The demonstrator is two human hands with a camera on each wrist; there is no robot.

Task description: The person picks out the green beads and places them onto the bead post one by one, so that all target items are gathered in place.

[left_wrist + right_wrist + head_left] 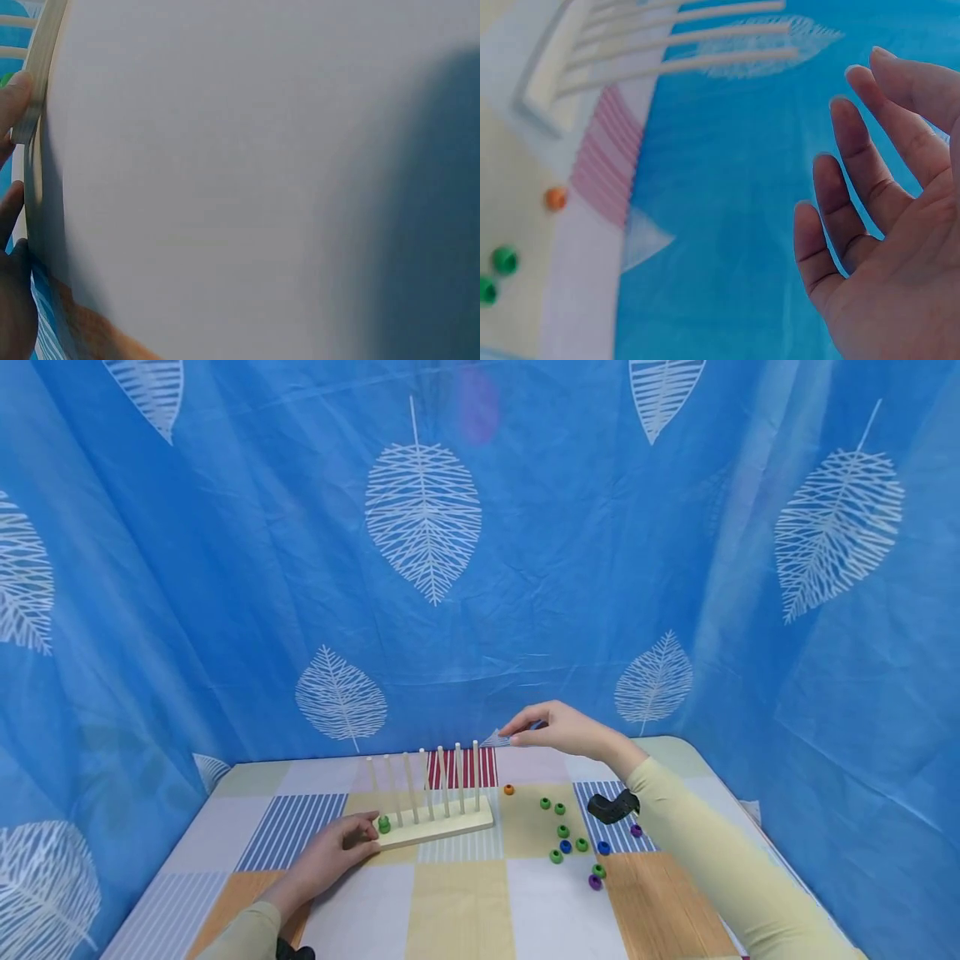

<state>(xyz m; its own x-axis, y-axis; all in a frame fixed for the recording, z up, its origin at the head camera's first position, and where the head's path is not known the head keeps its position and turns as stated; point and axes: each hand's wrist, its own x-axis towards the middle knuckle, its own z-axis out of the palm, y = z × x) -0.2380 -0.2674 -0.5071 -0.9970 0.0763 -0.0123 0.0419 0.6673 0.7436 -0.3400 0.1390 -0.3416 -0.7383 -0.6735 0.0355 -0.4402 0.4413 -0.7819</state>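
A pale wooden peg rack (438, 828) with several upright pegs stands on the cloth. Green beads (384, 825) sit low on its leftmost peg. My left hand (330, 860) grips the left end of the rack's base, thumb at the front edge and fingers around the end; in the left wrist view the thumb (15, 97) presses beside the base's edge. Raised to the right of the rightmost peg's top is my right hand (566, 728). In the right wrist view its fingers (847, 135) are loosely bent, with nothing between thumb and forefinger.
Right of the rack lies an orange bead (509, 790). Further right are scattered green beads (563, 832), blue beads (603, 848) and purple beads (595, 882), partly beneath the right forearm. A patchwork-patterned cloth (457, 910) covers the table. Blue leaf-print curtains (525, 568) enclose the back and sides.
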